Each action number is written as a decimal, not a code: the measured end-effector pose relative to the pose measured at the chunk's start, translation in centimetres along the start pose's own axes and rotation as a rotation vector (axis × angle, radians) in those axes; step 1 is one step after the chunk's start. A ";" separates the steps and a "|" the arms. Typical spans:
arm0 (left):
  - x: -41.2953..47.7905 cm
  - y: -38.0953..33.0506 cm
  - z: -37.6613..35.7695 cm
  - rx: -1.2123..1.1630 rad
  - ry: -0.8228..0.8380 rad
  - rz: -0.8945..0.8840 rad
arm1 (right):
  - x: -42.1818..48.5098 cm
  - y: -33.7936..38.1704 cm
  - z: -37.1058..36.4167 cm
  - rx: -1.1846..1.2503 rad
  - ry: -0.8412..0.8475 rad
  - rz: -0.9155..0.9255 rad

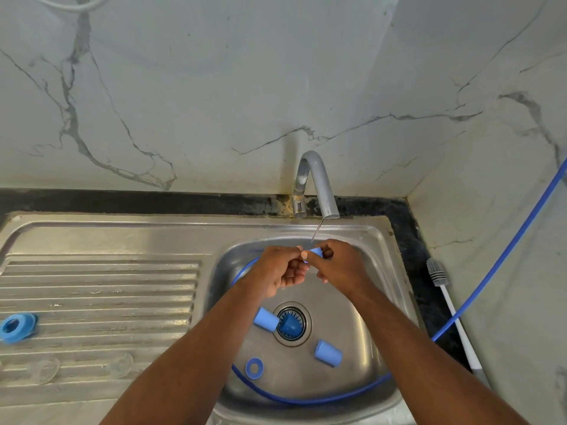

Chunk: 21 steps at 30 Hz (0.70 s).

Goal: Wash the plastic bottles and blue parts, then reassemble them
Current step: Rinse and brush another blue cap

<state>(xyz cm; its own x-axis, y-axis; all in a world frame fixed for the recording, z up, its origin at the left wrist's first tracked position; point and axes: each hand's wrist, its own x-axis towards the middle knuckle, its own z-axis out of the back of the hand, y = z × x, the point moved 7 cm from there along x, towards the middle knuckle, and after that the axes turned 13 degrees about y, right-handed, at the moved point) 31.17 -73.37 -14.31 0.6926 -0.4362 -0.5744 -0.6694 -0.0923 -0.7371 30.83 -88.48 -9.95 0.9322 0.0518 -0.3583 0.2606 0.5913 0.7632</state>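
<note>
Over the sink basin (377, 289), both hands meet under a thin stream from the tap (322, 191). My right hand (340, 265) grips a small blue cap (316, 252); my left hand (276, 271) pinches it from the left with thumb and fingertips. On the basin floor lie a blue cap (265, 319) beside the drain, a darker blue cone (290, 324) on the drain, another blue cap (328, 353) and a blue ring (254, 368). Clear plastic pieces (121, 365) rest on the drainboard, hard to make out.
A blue hose (491, 268) runs down the right wall and loops round the basin. A white bottle brush (451, 308) lies on the dark counter at the right. Blue rings (17, 326) sit at the left edge of the ridged drainboard (101, 289).
</note>
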 end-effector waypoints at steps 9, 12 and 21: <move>-0.5 -2.6 1.3 0.190 -0.077 -0.176 | 1.0 -1.0 -2.0 0.129 0.074 0.019; -0.8 -3.5 1.5 0.284 -0.115 -0.220 | 1.2 -0.7 -2.4 0.180 0.077 0.032; -0.2 -3.0 0.3 0.168 -0.034 -0.255 | 0.1 2.0 -0.4 -0.039 -0.113 0.167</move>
<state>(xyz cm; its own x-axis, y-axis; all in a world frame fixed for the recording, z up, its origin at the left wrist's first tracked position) 33.14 -72.76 -12.10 0.8432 -0.3876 -0.3725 -0.4208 -0.0448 -0.9060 31.28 -86.96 -8.72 0.9845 0.0621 -0.1641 0.0921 0.6132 0.7845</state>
